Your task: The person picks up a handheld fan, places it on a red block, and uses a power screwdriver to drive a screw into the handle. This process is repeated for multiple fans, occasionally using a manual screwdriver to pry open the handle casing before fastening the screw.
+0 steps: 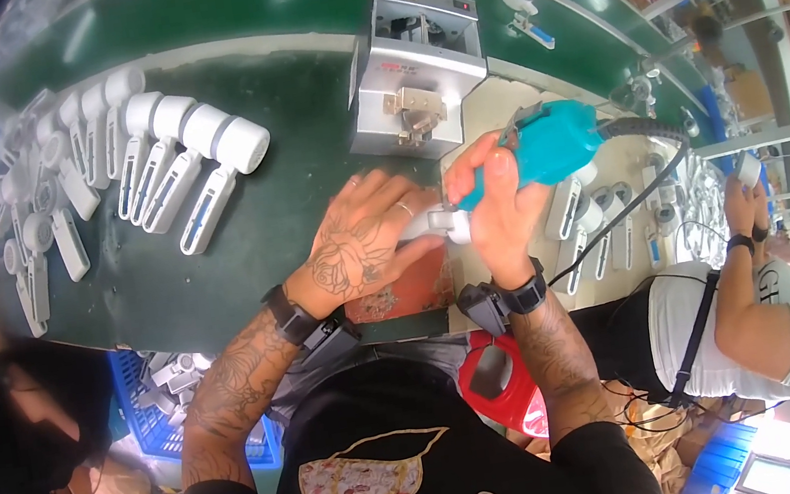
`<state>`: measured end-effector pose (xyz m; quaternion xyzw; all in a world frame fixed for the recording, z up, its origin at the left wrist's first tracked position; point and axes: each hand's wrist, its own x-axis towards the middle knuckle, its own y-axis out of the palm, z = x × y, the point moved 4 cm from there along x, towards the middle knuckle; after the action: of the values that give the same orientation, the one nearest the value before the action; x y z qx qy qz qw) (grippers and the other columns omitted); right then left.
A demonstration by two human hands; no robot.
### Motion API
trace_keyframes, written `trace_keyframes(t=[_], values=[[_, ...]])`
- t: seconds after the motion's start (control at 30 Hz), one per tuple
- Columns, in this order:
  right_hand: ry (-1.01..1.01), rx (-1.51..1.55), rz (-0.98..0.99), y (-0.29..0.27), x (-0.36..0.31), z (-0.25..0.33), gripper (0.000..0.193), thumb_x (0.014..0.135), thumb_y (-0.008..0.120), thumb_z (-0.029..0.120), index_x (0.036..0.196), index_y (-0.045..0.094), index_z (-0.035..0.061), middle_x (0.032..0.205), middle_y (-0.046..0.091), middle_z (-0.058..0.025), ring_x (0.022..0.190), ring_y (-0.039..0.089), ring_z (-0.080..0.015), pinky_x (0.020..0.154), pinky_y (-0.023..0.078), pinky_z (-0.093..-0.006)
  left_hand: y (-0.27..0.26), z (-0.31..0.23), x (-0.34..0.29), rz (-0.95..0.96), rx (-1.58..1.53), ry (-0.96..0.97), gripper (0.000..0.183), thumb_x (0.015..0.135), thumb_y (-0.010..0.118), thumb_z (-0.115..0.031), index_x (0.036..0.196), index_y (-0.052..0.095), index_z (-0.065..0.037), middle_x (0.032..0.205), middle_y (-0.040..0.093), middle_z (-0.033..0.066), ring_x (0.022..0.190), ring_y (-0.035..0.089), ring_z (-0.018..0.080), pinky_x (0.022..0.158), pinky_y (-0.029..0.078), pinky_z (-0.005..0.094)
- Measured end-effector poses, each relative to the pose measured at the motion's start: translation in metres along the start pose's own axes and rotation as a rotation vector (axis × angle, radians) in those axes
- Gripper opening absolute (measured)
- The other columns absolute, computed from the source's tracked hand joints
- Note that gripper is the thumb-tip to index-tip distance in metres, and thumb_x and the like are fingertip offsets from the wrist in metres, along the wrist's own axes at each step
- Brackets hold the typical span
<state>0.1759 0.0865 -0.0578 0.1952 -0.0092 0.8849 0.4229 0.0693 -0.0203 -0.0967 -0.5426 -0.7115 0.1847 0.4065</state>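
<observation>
My left hand (369,240) is closed around a white plastic piece (440,221), a light-coloured ring on one finger. It rests over a reddish-brown patch (411,290) at the bench's front edge. In my right hand (498,202) is a teal corded power tool (548,147), its front end pointing down toward the white piece. Whether the tool touches the piece I cannot tell; my fingers cover that spot. A dark cable (646,125) leaves the tool's back end to the right.
A silver metal machine (416,72) stands just beyond my hands. White hammer-shaped handheld devices (226,155) line the left of the green bench (282,91), with several more (598,218) at the right. A blue crate (152,423) of parts sits below left. A co-worker (729,321) is at the right.
</observation>
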Motion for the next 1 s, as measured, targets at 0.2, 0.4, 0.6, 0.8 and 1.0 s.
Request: trace_keyframes(t=[0.2, 0.4, 0.6, 0.8, 1.0], values=[[-0.036, -0.149, -0.102, 0.010, 0.030, 0.016, 0.035, 0.105, 0.050, 0.033, 0.104, 0.054, -0.0019, 0.070, 0.054, -0.0062, 0.062, 0.055, -0.0160, 0.057, 0.045, -0.0303, -0.002, 0.000, -0.004, -0.027, -0.005, 0.011, 0.045, 0.082, 0.075, -0.033, 0.121, 0.066, -0.013, 0.108, 0.062, 0.0057, 0.101, 0.057, 0.0273, 0.091, 0.046, 0.0428], [-0.228, -0.175, -0.081, 0.031, 0.071, 0.000, 0.032, 0.104, 0.052, 0.031, 0.101, 0.056, 0.0002, 0.070, 0.058, -0.0055, 0.063, 0.059, -0.0157, 0.056, 0.046, -0.0289, -0.004, -0.002, -0.005, -0.057, -0.015, 0.039, 0.046, 0.080, 0.074, -0.029, 0.121, 0.066, -0.012, 0.108, 0.063, 0.0060, 0.100, 0.057, 0.0273, 0.091, 0.046, 0.0414], [-0.169, -0.102, -0.042, 0.027, 0.067, -0.010, 0.028, 0.104, 0.054, 0.028, 0.102, 0.056, 0.0003, 0.070, 0.059, -0.0060, 0.061, 0.058, -0.0149, 0.055, 0.046, -0.0292, -0.006, -0.009, -0.003, -0.066, -0.016, 0.078, 0.039, 0.083, 0.069, -0.027, 0.117, 0.066, -0.009, 0.105, 0.062, 0.0074, 0.099, 0.056, 0.0288, 0.091, 0.046, 0.0432], [-0.027, -0.120, -0.046, 0.020, 0.023, 0.024, 0.032, 0.104, 0.052, 0.030, 0.103, 0.056, -0.0011, 0.070, 0.057, -0.0062, 0.062, 0.058, -0.0152, 0.056, 0.046, -0.0294, -0.006, -0.003, -0.005, -0.101, 0.006, 0.065, 0.032, 0.086, 0.066, -0.020, 0.116, 0.068, -0.008, 0.101, 0.062, 0.0080, 0.095, 0.056, 0.0284, 0.087, 0.047, 0.0407], [0.005, -0.113, -0.041, -0.007, -0.017, 0.030, 0.050, 0.100, 0.057, 0.047, 0.107, 0.053, -0.0032, 0.070, 0.056, -0.0076, 0.064, 0.057, -0.0180, 0.059, 0.046, -0.0313, -0.003, -0.003, 0.001, -0.016, -0.020, 0.050, 0.036, 0.088, 0.068, -0.022, 0.122, 0.067, -0.012, 0.106, 0.063, 0.0053, 0.099, 0.056, 0.0270, 0.088, 0.044, 0.0402]])
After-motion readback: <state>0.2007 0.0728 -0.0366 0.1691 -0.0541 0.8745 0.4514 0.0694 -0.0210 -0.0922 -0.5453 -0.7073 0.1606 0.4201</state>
